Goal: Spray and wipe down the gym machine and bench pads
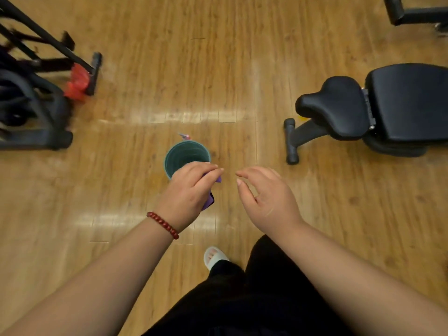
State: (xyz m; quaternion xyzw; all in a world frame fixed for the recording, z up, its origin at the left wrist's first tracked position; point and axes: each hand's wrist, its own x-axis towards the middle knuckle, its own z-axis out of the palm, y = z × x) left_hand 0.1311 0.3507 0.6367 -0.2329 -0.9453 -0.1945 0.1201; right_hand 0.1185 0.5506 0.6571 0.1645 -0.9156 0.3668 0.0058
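While poised over bucket [167, 163], left hand [191, 190]: pinches purple cloth [210, 201], likely for wiping.
Right hand [269, 200]: spread loose, empty.

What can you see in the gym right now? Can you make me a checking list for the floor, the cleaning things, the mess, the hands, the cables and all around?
Surface: shiny wood floor with glare streaks.
Job's things: purple cloth in the left hand; green bucket on the floor just beyond that hand; black bench at right.
Clutter: small pink thing behind the bucket, too blurred to name; yellow speck by the bench.
Hands: left hand grips the cloth; right hand is open and holds nothing.
Cables: nothing seen.
Surroundings: blurred black machine at left with a red piece; another black frame top right.
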